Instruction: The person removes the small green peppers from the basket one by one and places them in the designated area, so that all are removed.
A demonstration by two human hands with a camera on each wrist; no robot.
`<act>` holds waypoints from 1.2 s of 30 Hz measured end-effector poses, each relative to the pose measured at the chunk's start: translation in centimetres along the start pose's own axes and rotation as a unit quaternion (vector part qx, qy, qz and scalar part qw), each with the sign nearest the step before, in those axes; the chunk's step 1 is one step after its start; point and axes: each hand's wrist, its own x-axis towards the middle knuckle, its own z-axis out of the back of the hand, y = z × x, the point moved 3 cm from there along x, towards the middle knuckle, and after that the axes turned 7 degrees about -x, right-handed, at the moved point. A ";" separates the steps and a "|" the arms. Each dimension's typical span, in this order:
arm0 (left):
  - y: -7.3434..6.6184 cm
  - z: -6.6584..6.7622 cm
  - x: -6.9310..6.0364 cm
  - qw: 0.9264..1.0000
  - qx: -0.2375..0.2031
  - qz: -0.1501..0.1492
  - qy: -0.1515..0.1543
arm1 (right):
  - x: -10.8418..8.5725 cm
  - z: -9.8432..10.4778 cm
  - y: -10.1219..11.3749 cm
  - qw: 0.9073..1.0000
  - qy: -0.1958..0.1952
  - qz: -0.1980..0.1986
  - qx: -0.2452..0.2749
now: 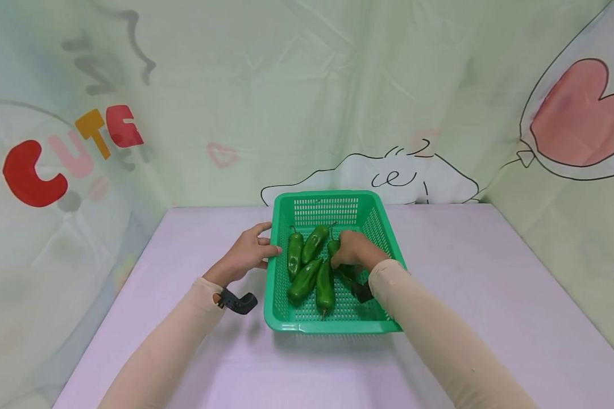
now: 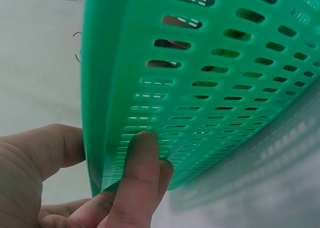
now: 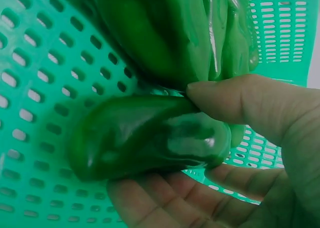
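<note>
Several green peppers (image 1: 303, 282) lie in a green plastic basket (image 1: 332, 327). My left hand (image 1: 247, 251) grips the basket's left side, its thumb over the rim and its fingers against the outer wall (image 2: 200, 95). Inside the basket, my right hand (image 1: 357, 250) is at the peppers on the right. In the right wrist view the thumb and fingers of that hand (image 3: 250, 153) are curled round a glossy pepper (image 3: 145, 138), with another pepper (image 3: 150, 33) beside it.
The basket stands on a pale lilac table (image 1: 204, 227). Behind and at both sides hangs a light green printed sheet (image 1: 225, 85) with letters, a balloon and line drawings. Each wrist wears a black camera mount (image 1: 239, 302).
</note>
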 end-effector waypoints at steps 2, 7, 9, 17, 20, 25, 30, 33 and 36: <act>0.0 -0.1 0.0 1.000 -0.001 0.002 0.000 | 0.0 0.0 0.0 1.000 -0.002 -0.001 -0.006; -0.1 -0.2 -0.1 1.000 -0.002 0.006 -0.001 | 0.1 0.0 -0.1 1.000 -0.011 -0.009 -0.023; 0.0 -0.2 -0.1 1.000 -0.002 0.005 0.000 | 0.1 0.0 -0.2 0.999 -0.016 -0.013 -0.033; 0.1 -0.2 0.0 1.000 -0.004 0.005 0.001 | -0.4 0.1 0.0 0.996 -0.044 0.000 -0.079; 0.1 -0.2 0.1 1.000 -0.005 0.007 0.001 | -0.7 0.3 0.0 0.995 -0.054 0.003 -0.086; 0.1 -0.2 0.1 1.000 -0.006 0.006 0.000 | -0.9 0.8 -0.1 0.997 -0.048 -0.004 -0.063; 0.2 -0.1 0.0 1.000 -0.005 0.007 -0.005 | -1.1 1.5 -0.2 0.999 -0.039 -0.005 -0.022; 0.2 -0.1 0.0 1.000 -0.004 0.008 -0.006 | -1.5 1.9 -0.2 0.999 -0.038 0.003 -0.004; 0.2 -0.1 0.0 1.000 -0.004 0.009 -0.005 | -1.8 2.4 -0.2 0.999 -0.035 0.012 0.009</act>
